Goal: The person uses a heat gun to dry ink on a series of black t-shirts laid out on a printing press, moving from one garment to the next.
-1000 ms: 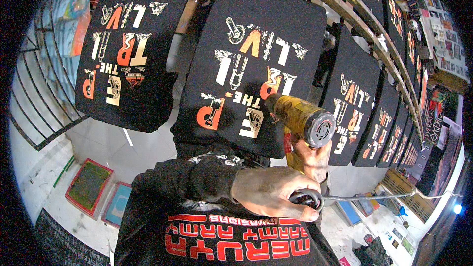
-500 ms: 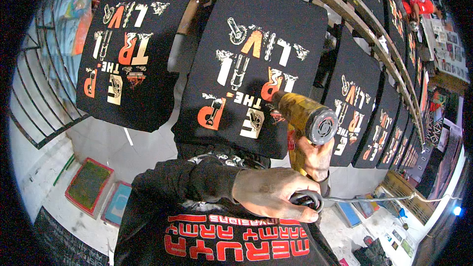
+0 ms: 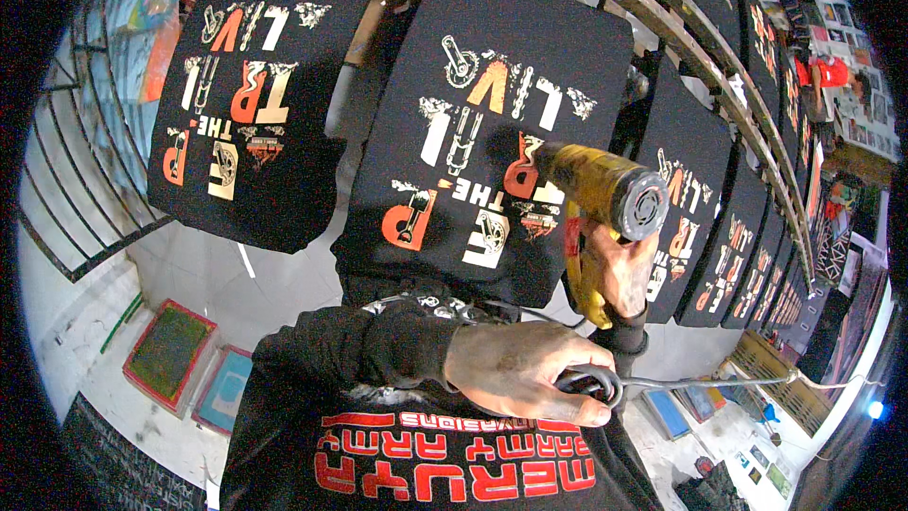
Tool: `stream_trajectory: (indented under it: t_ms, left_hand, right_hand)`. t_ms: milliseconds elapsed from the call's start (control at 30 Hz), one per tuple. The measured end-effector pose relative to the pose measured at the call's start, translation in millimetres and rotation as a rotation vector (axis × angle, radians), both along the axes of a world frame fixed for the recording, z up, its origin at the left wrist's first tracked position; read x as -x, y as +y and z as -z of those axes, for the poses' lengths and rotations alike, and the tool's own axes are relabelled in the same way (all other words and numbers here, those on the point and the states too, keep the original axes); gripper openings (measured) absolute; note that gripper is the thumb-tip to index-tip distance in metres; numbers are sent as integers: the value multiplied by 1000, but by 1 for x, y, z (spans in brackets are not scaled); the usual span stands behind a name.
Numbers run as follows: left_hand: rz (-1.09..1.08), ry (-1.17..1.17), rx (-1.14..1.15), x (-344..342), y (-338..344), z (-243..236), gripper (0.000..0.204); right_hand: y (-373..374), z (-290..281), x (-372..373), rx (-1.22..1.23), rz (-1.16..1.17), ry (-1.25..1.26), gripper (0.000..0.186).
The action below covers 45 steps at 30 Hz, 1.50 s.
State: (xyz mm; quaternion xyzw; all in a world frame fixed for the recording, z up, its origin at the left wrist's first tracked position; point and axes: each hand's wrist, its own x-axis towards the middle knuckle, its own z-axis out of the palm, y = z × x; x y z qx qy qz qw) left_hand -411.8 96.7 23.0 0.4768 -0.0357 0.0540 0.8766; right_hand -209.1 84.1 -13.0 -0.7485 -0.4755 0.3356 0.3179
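Note:
My right hand [image 3: 619, 270] grips the handle of a yellow heat gun [image 3: 601, 191], its barrel pointing at the printed black T-shirt [image 3: 482, 123] stretched on a board in front of me. The shirt carries a white, orange and red print. My left hand [image 3: 525, 374], in a black sleeve, is closed around the heat gun's grey cable [image 3: 605, 383], which loops and runs off to the right.
Another printed black shirt [image 3: 241, 104] hangs on a board to the left, and several more [image 3: 705, 189] line up to the right under a curved rail. Framed printing screens [image 3: 170, 350] lie on the white floor at lower left. A person in red [image 3: 832, 76] stands far right.
The heat gun has shifted slightly to the right and down across the shirt's print. My left hand keeps its hold on the cable.

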Motion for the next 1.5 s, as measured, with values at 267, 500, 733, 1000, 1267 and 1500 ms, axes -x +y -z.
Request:
stream_trajectory:
  t_ms: [267,500,733,1000,1267,1500]
  left_hand:
    - [68,-14,-138,18,12,2,44]
    - [129,186,-319,50,-4,29,63]
    - [52,232,-415,79,-15,16,57]
    - [-91,307,-527,127,-43,4,52]
    - [-548,168,-725,189,-70,26,37]
    - [-491,-68,-701,203,-80,-19,24]
  right_hand:
    - [-14,11,-21,78,-31,104,51]
    - [-57,29,-27,-139,-92,-218,34]
    - [-90,9,37,-152,321,513,48]
    - [-99,12,112,-89,266,643,50]
    - [-58,16,248,-60,144,830,75]
    - [-26,23,340,-177,26,450,65]
